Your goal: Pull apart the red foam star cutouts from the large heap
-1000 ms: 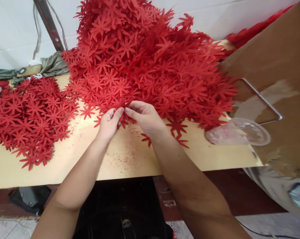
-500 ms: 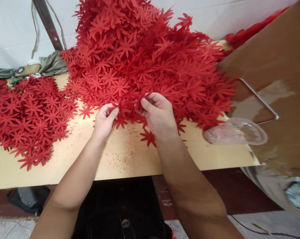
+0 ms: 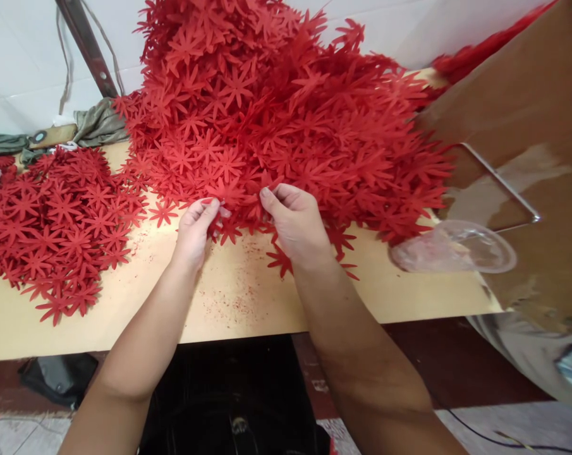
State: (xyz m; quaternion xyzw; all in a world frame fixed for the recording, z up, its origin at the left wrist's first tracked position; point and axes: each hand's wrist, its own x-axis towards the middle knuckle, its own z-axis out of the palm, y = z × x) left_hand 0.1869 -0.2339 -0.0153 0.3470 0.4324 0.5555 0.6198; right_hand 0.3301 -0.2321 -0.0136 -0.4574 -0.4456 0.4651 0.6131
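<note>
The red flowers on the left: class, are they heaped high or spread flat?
Spread flat. The red flowers on the left lie low across the table, while the big pile beside them rises high.

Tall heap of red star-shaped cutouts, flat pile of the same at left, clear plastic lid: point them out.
Tall heap of red star-shaped cutouts [image 3: 276,107], head view, its middle.
Flat pile [image 3: 60,218], head view, its centre.
Clear plastic lid [image 3: 456,248], head view, its top.

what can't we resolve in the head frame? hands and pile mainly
- Left hand and right hand: fingertips sit in the big pile of red flower cutouts; how many pieces each pinches is hidden by overlapping cutouts.
- Pile top: cut off by the upper edge.
- Smaller pile: left part cut off by the frame edge.
- Clear plastic item: too see-through and blurred to identify.
</note>
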